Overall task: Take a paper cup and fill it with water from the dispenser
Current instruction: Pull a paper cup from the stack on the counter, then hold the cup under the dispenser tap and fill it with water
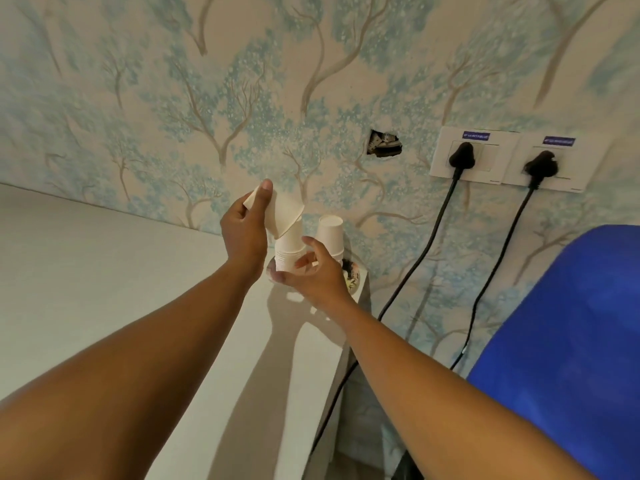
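My left hand (246, 233) grips a single white paper cup (284, 213), tilted with its base pointing right, just above a stack of upturned white paper cups (290, 249). My right hand (311, 271) holds the lower part of that stack, steadying it. A second, shorter stack of cups (330, 233) stands just behind and to the right. Both stacks rest at the far right corner of a white counter (104, 289). A large blue rounded shape (568, 341), probably the water bottle on the dispenser, fills the lower right.
Patterned blue tree wallpaper covers the wall behind. Two white wall sockets (505, 157) hold black plugs, and their cables (415, 268) hang down beside the counter's right edge. A small hole in the wall (383, 144) sits left of the sockets.
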`<state>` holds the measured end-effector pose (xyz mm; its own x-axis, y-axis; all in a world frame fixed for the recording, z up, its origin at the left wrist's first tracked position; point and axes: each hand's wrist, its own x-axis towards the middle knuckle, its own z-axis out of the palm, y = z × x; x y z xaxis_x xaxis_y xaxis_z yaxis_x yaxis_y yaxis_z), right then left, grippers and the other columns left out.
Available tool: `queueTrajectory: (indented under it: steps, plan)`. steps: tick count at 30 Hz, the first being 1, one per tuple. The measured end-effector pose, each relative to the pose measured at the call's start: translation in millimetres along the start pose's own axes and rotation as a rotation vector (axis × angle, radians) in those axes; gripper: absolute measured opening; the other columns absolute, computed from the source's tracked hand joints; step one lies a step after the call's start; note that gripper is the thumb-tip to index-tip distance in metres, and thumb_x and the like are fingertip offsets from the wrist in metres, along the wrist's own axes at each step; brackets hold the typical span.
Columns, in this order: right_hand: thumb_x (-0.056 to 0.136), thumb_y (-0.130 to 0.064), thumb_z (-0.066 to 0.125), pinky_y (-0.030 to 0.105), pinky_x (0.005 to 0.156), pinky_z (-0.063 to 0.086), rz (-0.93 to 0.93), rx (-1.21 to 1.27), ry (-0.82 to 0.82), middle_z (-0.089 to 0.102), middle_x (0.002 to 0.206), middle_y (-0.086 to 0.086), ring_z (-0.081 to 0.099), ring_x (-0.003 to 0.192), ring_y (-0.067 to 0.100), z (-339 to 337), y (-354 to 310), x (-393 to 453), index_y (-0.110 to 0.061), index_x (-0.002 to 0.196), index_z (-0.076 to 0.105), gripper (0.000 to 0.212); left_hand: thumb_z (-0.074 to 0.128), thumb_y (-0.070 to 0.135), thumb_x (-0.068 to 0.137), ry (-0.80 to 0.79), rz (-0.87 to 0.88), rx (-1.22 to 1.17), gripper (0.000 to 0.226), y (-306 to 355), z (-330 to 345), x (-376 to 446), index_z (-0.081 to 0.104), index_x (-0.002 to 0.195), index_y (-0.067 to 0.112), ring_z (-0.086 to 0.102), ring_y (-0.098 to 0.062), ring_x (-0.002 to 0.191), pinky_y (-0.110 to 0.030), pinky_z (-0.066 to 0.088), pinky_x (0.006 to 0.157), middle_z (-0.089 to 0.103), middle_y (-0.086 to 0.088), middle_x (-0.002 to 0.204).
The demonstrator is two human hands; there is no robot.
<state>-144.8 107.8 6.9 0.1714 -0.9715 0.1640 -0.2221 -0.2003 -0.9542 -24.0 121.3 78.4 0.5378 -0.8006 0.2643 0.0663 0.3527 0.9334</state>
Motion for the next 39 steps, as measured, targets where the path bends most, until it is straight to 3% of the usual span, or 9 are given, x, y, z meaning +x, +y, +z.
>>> queueTrajectory:
  steps: [2,6,12,19,21,27,31,34,39]
  plan:
    - [0.065,-0.029,0.093,0.044,0.096,0.055,-0.028,0.042,0.005,0.059,0.098,-0.016,0.064,0.103,0.015,-5.4,-4.4,-16.3,-0.029,0.143,0.043,0.093,0.068,0.056,0.085,0.015,-0.057,-0.030,0.022,4.7,-1.1,-15.3,0.069,0.085,0.034,0.067,-0.008,0.086,-0.030,0.054,0.079,0.073,0.013,0.086]
    - [0.063,-0.028,0.094,0.045,0.093,0.057,-0.098,0.015,0.009,0.058,0.121,-0.006,0.065,0.099,0.017,-19.1,-12.0,-45.1,-0.031,0.146,0.038,0.100,0.071,0.059,0.081,0.040,-0.174,-0.089,0.024,14.6,-2.3,-48.0,0.065,0.078,0.036,0.067,-0.007,0.080,-0.027,0.051,0.067,0.072,0.020,0.068]
    - [0.061,-0.035,0.094,0.008,0.079,0.041,-0.236,-0.106,0.083,0.045,0.126,-0.014,0.055,0.105,0.008,-39.7,-22.4,-92.4,-0.033,0.143,0.040,0.099,0.067,0.064,0.081,-0.016,-0.307,-0.074,0.032,27.0,-7.7,-97.2,0.060,0.087,0.033,0.067,-0.014,0.083,-0.027,0.050,0.064,0.068,0.008,0.087]
    - [0.064,-0.038,0.092,0.038,0.094,0.056,-0.363,-0.185,0.100,0.046,0.133,-0.006,0.053,0.118,0.014,-50.3,-38.3,-144.8,-0.025,0.142,0.043,0.093,0.058,0.065,0.087,-0.090,-0.347,-0.024,0.055,39.7,-14.7,-152.0,0.061,0.121,0.021,0.071,-0.017,0.088,-0.028,0.055,0.062,0.071,-0.004,0.107]
    - [0.065,-0.038,0.092,0.040,0.093,0.056,-0.376,-0.206,0.111,0.046,0.135,-0.005,0.051,0.120,0.014,-52.7,-40.6,-159.1,-0.025,0.140,0.042,0.091,0.054,0.066,0.089,-0.114,-0.363,-0.001,0.058,42.2,-17.0,-167.0,0.060,0.125,0.021,0.072,-0.018,0.087,-0.026,0.055,0.057,0.072,-0.006,0.108]
    - [0.067,-0.044,0.086,0.038,0.087,0.056,-0.327,-0.209,0.125,0.038,0.121,-0.015,0.050,0.109,0.012,-61.2,-39.4,-204.1,-0.030,0.130,0.037,0.082,0.035,0.067,0.096,-0.274,-0.469,0.110,0.055,40.4,-30.0,-204.6,0.052,0.134,0.032,0.066,-0.019,0.102,-0.030,0.052,0.072,0.070,-0.004,0.116]
    - [0.069,-0.048,0.082,0.035,0.092,0.052,-0.315,-0.198,0.113,0.046,0.134,-0.002,0.052,0.116,0.017,-66.7,-32.4,-230.2,-0.029,0.133,0.036,0.080,0.047,0.064,0.091,-0.361,-0.548,0.117,0.044,34.5,-37.6,-227.6,0.062,0.118,0.033,0.060,-0.020,0.095,-0.034,0.052,0.087,0.070,-0.006,0.108]
    - [0.070,-0.047,0.084,0.033,0.098,0.050,-0.313,-0.170,0.148,0.048,0.136,0.002,0.050,0.120,0.017,-71.4,-24.3,-246.2,-0.025,0.136,0.039,0.083,0.052,0.061,0.088,-0.407,-0.601,0.132,0.040,27.3,-42.1,-244.3,0.065,0.105,0.028,0.053,-0.016,0.077,-0.027,0.049,0.069,0.065,-0.003,0.088]
    - [0.068,-0.052,0.086,0.019,0.095,0.044,-0.241,-0.144,0.215,0.048,0.134,-0.004,0.050,0.121,0.010,-77.9,-4.5,-271.1,-0.031,0.138,0.039,0.087,0.046,0.056,0.093,-0.470,-0.691,0.153,0.036,9.8,-43.5,-260.9,0.064,0.099,0.026,0.053,-0.016,0.078,-0.027,0.048,0.065,0.064,-0.005,0.087]
